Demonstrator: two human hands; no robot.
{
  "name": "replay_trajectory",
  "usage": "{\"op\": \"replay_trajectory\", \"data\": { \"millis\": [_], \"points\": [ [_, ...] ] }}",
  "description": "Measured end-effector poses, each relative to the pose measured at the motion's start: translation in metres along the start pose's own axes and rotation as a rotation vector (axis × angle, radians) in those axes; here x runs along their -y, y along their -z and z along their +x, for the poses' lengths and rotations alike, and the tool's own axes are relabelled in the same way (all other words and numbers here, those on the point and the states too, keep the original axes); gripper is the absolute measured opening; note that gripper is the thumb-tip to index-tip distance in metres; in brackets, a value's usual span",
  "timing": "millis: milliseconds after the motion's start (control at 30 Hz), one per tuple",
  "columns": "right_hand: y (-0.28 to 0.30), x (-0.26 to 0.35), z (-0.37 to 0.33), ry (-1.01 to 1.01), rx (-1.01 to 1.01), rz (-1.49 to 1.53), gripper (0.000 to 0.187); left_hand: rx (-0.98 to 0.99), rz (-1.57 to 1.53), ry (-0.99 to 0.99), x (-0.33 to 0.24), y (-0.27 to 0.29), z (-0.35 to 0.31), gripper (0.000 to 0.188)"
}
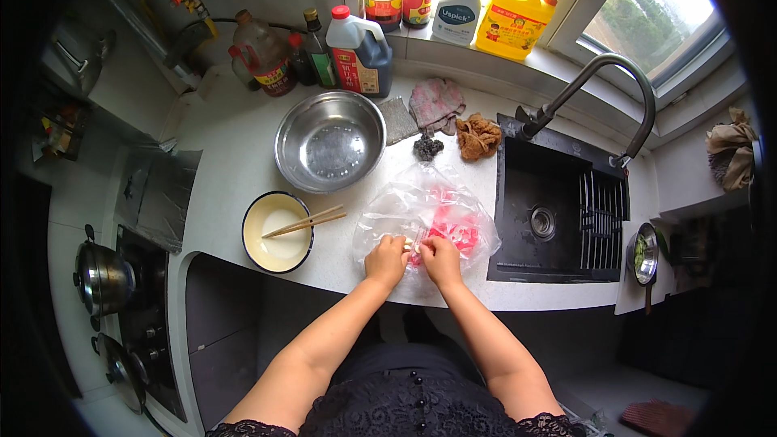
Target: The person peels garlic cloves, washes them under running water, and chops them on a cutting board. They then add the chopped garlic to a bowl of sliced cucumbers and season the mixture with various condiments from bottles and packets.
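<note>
Both of my hands are closed close together over a clear plastic bag (pixel 384 209) with red printing, near the counter's front edge. My left hand (pixel 387 261) and my right hand (pixel 441 260) pinch with their fingertips. Small pale bits (pixel 410 246) show between the fingers, too small to name. To the left of the bag stands a cream enamel bowl (pixel 256 252) with a dark rim and whitish contents. A pair of chopsticks (pixel 303 222) lies across its right side. Behind is a wide steel basin (pixel 330 146).
A black sink (pixel 526 194) with a tall curved faucet (pixel 639 85) is on the right. Several bottles and a blue-labelled spray bottle (pixel 458 12) line the back. Cloths (pixel 437 103) lie behind the bag. Pots (pixel 105 279) stand on the stove at far left.
</note>
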State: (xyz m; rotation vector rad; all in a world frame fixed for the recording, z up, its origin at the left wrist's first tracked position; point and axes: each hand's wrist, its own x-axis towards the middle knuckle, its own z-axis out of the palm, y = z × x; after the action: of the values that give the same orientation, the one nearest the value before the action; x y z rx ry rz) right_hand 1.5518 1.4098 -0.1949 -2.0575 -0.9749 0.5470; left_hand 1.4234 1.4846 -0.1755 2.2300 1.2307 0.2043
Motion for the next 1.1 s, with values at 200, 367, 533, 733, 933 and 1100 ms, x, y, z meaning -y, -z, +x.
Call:
{"op": "replay_trajectory", "data": {
  "millis": [200,367,533,733,933,1100],
  "points": [
    [-0.004,0.003,-0.005,0.131,0.051,-0.237,0.011,0.008,0.012,-0.01,0.004,-0.001,0.0,0.035],
    [0.009,0.015,-0.014,0.156,-0.094,0.034,0.009,-0.043,-0.048,-0.05,-0.002,0.007,-0.002,0.037],
    [0.012,0.005,-0.011,0.019,-0.107,0.138,0.01,-0.177,-0.114,-0.237,-0.018,0.024,-0.007,0.038],
    [0.017,-0.008,-0.005,-0.235,-0.094,0.088,0.018,-0.099,-0.091,-0.32,-0.009,0.02,-0.009,0.031],
    [0.019,0.017,-0.019,-0.004,-0.034,-0.137,0.023,-0.075,-0.046,-0.391,0.002,0.019,-0.024,0.014],
    [0.002,0.006,-0.021,0.122,0.011,-0.288,0.022,-0.103,-0.092,-0.398,0.009,0.013,-0.027,0.014]
  ]
}}
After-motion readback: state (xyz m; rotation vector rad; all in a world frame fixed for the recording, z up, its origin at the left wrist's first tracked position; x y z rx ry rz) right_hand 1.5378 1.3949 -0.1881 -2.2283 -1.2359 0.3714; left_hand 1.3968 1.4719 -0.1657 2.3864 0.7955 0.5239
